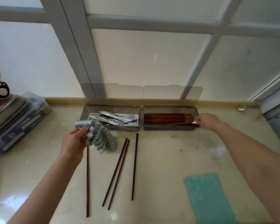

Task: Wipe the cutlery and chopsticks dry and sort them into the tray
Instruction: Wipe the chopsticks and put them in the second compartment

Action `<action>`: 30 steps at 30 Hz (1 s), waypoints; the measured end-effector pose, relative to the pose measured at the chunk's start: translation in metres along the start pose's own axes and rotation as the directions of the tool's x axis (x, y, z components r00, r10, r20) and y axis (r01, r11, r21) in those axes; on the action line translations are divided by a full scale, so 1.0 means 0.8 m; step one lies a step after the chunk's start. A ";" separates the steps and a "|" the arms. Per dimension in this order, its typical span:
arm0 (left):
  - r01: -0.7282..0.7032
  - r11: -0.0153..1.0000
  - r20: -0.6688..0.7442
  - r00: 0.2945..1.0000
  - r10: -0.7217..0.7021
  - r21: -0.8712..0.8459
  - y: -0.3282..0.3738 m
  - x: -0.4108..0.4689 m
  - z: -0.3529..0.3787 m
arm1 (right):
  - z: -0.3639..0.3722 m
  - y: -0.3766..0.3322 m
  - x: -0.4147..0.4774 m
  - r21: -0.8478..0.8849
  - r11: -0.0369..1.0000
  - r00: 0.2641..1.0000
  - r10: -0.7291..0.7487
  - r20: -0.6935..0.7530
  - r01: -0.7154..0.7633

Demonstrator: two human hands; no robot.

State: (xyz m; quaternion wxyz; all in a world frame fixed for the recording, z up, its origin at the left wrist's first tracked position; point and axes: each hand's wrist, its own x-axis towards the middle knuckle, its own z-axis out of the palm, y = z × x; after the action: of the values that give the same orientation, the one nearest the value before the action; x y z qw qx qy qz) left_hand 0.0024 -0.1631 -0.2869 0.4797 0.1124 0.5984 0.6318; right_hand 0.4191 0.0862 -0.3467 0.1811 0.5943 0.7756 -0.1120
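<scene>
Clutching a fuzzy zigzag cloth (102, 137), left fingers (82, 130) curl; right fingers (198, 121) pinch a slim chopstick (179, 123).

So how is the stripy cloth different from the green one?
The stripy cloth has blue-grey and white zigzags; the green cloth is plain. The stripy cloth hangs crumpled from the left hand; the green cloth lies flat on the counter, untouched. Both look like soft wiping cloths.

Soft daylight through the frosted window (152, 59), mild glare on the counter (168, 159), wide-angle bending and blur at edges.
</scene>
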 end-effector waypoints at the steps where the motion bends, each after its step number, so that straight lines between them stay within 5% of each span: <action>1: 0.000 1.000 0.004 1.000 0.000 -0.007 0.000 -0.002 0.001 | -0.002 -0.001 0.000 0.002 1.000 1.000 0.011 0.020 -0.011; 11: -0.035 0.999 0.012 0.999 0.036 -0.036 0.001 -0.015 0.008 | 0.016 -0.036 -0.003 -0.032 0.981 0.979 0.190 -0.067 -0.193; 16: -0.043 0.998 -0.023 0.999 0.042 -0.045 0.003 -0.016 -0.007 | 0.023 -0.063 -0.019 0.051 0.988 0.916 0.155 -0.371 -0.146; 19: -0.080 0.995 -0.067 0.995 0.076 -0.057 0.006 -0.016 -0.017 | 0.031 -0.125 -0.051 0.105 0.978 0.819 -0.090 -0.567 0.180; 23: -0.123 0.990 -0.092 0.989 0.116 -0.075 0.012 -0.019 -0.023 | 0.083 -0.241 -0.114 0.012 0.696 0.664 -0.680 -0.312 0.718; 25: -0.124 0.990 -0.099 0.988 0.116 -0.070 0.012 -0.021 -0.027 | 0.111 -0.290 -0.130 -0.037 0.586 0.574 -0.803 -0.162 0.809; 30: -0.112 0.989 -0.089 0.991 0.103 -0.101 0.012 -0.024 -0.049 | 0.129 -0.343 -0.121 -0.290 0.485 0.464 -0.875 -0.142 0.825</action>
State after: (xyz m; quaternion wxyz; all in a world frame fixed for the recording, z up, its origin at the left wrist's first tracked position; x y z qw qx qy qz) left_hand -0.0204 -0.2012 -0.2803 0.4247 0.0922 0.5766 0.6919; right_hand 0.1922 -0.1131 -0.4121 0.0459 0.1171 0.9915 -0.0344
